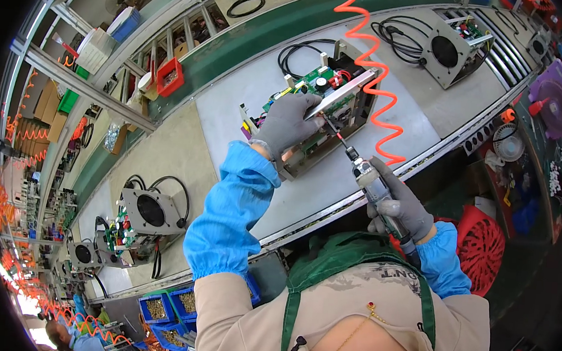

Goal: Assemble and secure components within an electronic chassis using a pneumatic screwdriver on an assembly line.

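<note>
My right hand (410,209), in a grey glove, is wrapped around a power screwdriver (374,183). The driver's long bit points up and left, with its tip at a metal panel (343,96) on an open machine chassis (305,161). Beside that tip, my grey-gloved left hand (289,125) grips the panel's edge with curled fingers; part of its hold is hidden. A green circuit board (321,78) with wires and small components shows behind the left hand. Blue sleeves cover both forearms.
An orange coiled hose (383,91) hangs just right of the chassis. Similar fan units stand on the line at right (446,53) and left (151,210). Blue bins (157,307) of small metal parts sit below the left arm. A red box (168,76) stands across the line.
</note>
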Available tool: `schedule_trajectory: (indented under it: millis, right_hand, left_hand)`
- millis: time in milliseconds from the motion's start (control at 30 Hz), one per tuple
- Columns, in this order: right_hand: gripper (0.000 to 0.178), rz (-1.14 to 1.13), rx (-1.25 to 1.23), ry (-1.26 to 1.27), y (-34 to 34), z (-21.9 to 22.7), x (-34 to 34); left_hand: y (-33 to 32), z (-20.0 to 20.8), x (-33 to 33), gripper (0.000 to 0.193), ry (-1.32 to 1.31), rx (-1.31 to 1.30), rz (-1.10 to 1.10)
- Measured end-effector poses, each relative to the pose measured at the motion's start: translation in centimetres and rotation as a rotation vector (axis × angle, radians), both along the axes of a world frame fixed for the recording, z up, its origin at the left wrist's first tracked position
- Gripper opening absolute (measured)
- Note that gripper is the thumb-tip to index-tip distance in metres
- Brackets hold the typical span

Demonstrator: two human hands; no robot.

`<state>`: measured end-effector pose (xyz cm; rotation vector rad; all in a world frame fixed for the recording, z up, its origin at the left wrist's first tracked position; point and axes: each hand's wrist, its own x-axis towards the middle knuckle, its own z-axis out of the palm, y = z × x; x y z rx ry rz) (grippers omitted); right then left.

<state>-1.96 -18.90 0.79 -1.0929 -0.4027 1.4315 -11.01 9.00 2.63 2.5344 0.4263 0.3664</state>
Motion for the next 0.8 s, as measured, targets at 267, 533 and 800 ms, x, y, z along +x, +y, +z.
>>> schedule_trajectory:
  millis: [267,533,800]
  right_hand:
    - [0.091,0.107,-0.035,-0.104,-0.6,0.3,2.1]
    - [0.094,-0.003,-0.025,-0.148,-3.4,0.2,7.8]
    - [0.094,0.102,-0.056,-0.26,-2.9,0.6,11.4]
  left_hand:
    - [-0.2,0.2,0.2,0.04,0.014,0.018,-0.011]
    - [-2.8,0.8,7.6,0.049,-0.11,0.361,0.009]
    - [-0.2,1.1,14.5,0.068,0.243,0.003,-0.137]
